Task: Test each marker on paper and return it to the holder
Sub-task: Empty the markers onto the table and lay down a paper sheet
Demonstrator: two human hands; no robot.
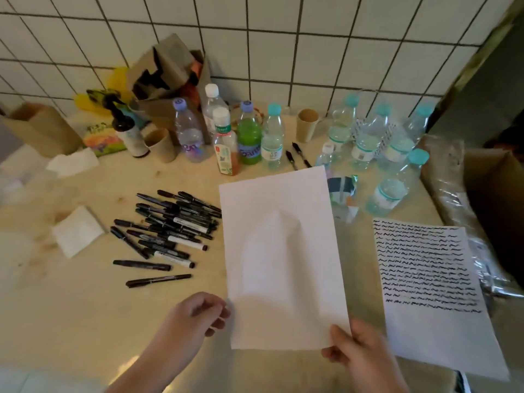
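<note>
Both my hands pinch the blank sheet [283, 251], left hand [195, 316] at its near-left edge, right hand [357, 347] at the near-right corner, markers [167, 231] piled left on the desk [85, 307]; risk: sheet lands bowed, overlapping the filled test page [431, 279].

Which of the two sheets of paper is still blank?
The blank sheet, held at its near corners by both hands. The other sheet, lying to its right, is covered in rows of black squiggles.
</note>
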